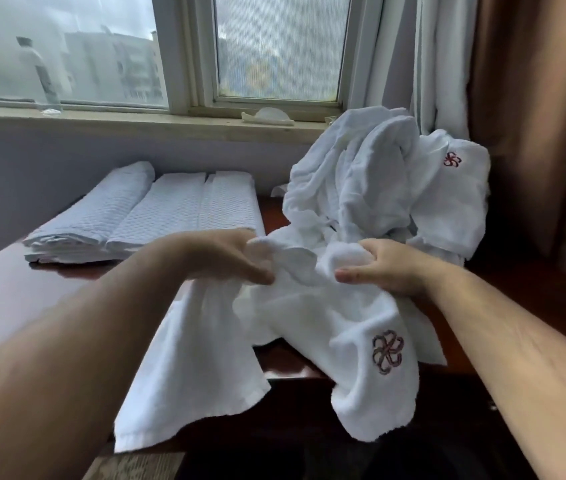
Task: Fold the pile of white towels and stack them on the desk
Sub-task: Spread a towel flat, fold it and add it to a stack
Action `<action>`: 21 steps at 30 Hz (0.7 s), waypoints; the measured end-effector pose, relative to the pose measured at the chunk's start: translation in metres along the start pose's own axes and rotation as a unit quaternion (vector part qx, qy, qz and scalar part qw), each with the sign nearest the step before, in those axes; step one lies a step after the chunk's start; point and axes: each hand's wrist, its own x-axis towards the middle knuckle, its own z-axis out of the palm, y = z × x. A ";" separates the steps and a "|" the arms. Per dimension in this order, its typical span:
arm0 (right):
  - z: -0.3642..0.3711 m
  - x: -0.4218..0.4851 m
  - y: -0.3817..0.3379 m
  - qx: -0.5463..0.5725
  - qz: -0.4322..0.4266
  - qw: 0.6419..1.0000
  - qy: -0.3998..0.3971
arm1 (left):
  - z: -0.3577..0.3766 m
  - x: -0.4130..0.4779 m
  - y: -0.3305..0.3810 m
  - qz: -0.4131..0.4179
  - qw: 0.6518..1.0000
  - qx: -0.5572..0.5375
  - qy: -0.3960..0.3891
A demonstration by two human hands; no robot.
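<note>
Gripping hands [236,258] [389,268] on white towel [309,317], dark-red flower emblem [387,351].

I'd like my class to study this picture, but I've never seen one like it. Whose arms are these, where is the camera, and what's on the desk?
No machine here: a person wears one wide-angle camera on the head, looking forward and down, so the arms are the wearer's own. The left hand and the right hand both grip one crumpled white towel with an embroidered flower mark; it hangs over the near edge of the wooden desk. A heap of unfolded towels lies at back right, folded towels at back left, below a window.
</note>
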 end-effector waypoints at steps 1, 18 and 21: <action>0.005 0.007 0.001 -0.062 0.014 0.997 0.038 | 0.002 0.002 -0.002 0.001 0.996 0.089 0.019; 0.090 0.002 -0.035 -0.234 0.027 0.972 0.005 | 0.069 0.001 -0.044 -0.061 0.866 0.477 0.136; 0.088 -0.002 -0.035 -0.316 0.053 0.947 -0.023 | 0.051 -0.013 -0.054 -0.109 0.836 0.533 0.074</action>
